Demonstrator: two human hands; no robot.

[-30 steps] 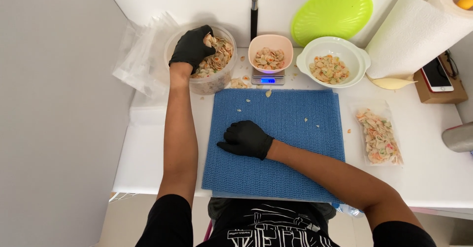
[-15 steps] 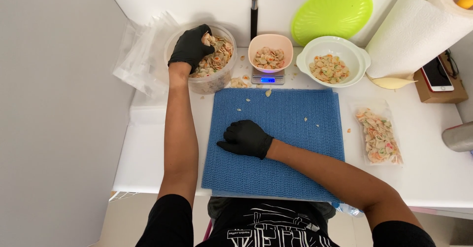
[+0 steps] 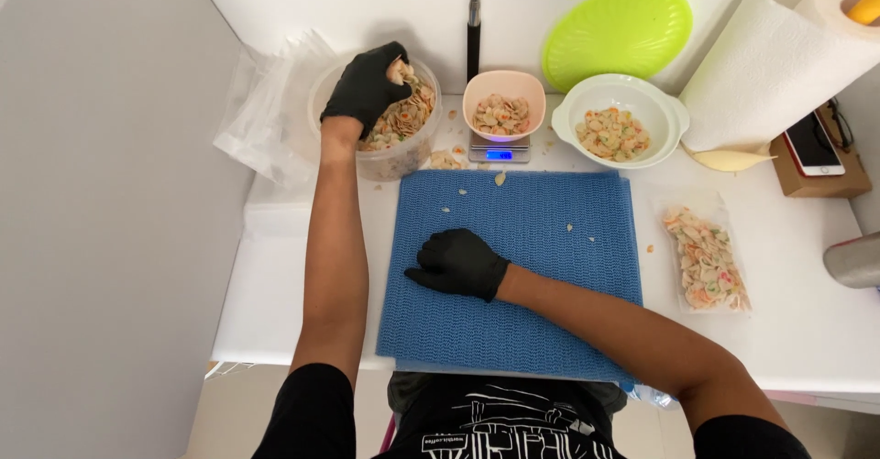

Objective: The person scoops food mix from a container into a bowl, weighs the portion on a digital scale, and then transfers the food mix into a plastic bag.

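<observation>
Black-gloved left hand (image 3: 367, 88) dips into the clear tub of shell pasta (image 3: 396, 125) just left of the scale (image 3: 499, 150), fingers curled around a few pieces. Right hand (image 3: 458, 264) rests loosely closed and empty on the blue mat (image 3: 550, 267) nearer than the scale.

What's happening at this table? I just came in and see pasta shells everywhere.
A person in black gloves is portioning dry pasta shells. The left hand is in the clear tub of shells, its fingers closed on a few. The right hand rests on the blue mat. A pink bowl of shells sits on a small scale, beside a white bowl and a filled bag.
</observation>
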